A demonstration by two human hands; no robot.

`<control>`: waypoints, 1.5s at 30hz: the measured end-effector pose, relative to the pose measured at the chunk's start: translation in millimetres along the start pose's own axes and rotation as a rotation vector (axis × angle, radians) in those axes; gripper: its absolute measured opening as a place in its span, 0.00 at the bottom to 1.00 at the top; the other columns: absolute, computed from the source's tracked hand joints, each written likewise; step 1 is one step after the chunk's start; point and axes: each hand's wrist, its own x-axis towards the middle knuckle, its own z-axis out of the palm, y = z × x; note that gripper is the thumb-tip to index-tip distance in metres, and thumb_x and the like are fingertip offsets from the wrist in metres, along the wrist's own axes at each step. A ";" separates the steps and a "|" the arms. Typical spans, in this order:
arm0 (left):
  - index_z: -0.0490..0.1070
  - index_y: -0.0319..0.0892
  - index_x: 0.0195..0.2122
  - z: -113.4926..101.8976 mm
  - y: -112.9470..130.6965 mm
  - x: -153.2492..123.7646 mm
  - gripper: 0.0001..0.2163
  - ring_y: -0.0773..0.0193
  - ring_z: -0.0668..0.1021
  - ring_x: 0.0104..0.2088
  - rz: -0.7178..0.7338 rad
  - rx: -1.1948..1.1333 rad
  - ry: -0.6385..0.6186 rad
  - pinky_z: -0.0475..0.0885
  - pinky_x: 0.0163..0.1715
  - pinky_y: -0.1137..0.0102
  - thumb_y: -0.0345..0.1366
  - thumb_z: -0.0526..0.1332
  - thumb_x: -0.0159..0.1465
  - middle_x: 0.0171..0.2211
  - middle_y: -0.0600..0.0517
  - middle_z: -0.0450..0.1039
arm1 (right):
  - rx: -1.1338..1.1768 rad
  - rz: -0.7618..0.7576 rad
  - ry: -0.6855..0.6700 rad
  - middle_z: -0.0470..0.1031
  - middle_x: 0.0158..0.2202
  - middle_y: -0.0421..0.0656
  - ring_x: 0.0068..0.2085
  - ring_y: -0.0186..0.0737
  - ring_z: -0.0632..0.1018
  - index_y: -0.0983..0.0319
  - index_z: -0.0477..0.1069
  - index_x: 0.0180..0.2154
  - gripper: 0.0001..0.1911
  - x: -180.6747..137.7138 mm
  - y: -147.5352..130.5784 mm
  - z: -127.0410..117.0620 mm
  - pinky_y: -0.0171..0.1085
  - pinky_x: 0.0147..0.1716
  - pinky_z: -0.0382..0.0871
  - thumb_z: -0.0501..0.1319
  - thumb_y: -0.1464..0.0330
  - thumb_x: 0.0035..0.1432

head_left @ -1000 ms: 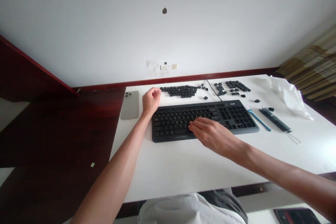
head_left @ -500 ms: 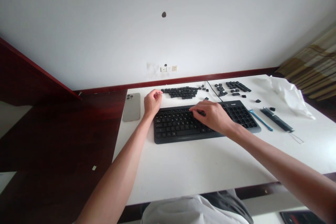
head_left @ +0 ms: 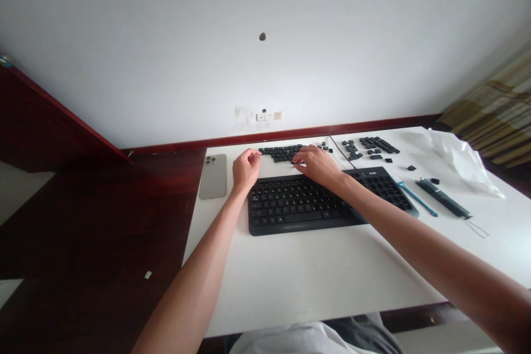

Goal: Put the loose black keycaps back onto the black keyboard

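Note:
My left hand (head_left: 246, 170) is closed in a pinch at the far left corner of the black keyboard (head_left: 286, 227). Whatever its fingertips may hold is hidden. Over the back edge of the keyboard reaches my right hand (head_left: 319, 165), its fingers bent down at the near right side of a cluster of loose black keycaps (head_left: 277, 152). A keycap seems to be under its thumb and fingertips, mostly covered. Keys fill the left part of the keyboard; dark square sockets show in the number block at its right end.
A phone (head_left: 214, 177) lies left of the keyboard. More loose keycaps (head_left: 377, 145) are scattered at the back right. A blue stick-like tool (head_left: 418, 199), a dark slim tool with a wire loop (head_left: 446, 199) and a white plastic bag (head_left: 464, 160) lie to the right. A cable (head_left: 342, 152) runs backward.
My right hand has moved from the keyboard's keys back to the loose keycaps. My left hand keeps its pinch in about the same place. The whole view has shifted slightly.

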 end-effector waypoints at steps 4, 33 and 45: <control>0.78 0.45 0.36 -0.3 -0.3 -0.4 0.08 0.61 0.78 0.33 -0.001 -0.005 0.007 0.67 0.36 0.68 0.33 0.59 0.65 0.33 0.52 0.80 | 0.031 -0.033 0.001 0.83 0.41 0.49 0.46 0.49 0.79 0.63 0.83 0.38 0.08 1.9 0.6 4.7 0.42 0.45 0.73 0.63 0.73 0.63; 0.79 0.44 0.36 3.3 -5.0 2.0 0.08 0.62 0.77 0.34 0.044 0.024 0.025 0.69 0.37 0.68 0.33 0.59 0.65 0.33 0.52 0.80 | 0.678 -0.200 -0.351 0.84 0.41 0.42 0.40 0.40 0.83 0.58 0.83 0.40 0.07 -83.5 6.1 -47.0 0.36 0.40 0.77 0.66 0.64 0.64; 0.79 0.44 0.35 3.2 -3.3 1.4 0.08 0.62 0.76 0.32 0.040 0.016 0.029 0.67 0.35 0.68 0.33 0.60 0.64 0.32 0.53 0.80 | 0.601 -0.258 -0.305 0.83 0.40 0.43 0.38 0.39 0.83 0.59 0.82 0.37 0.06 -86.2 3.1 -41.6 0.35 0.39 0.75 0.65 0.69 0.65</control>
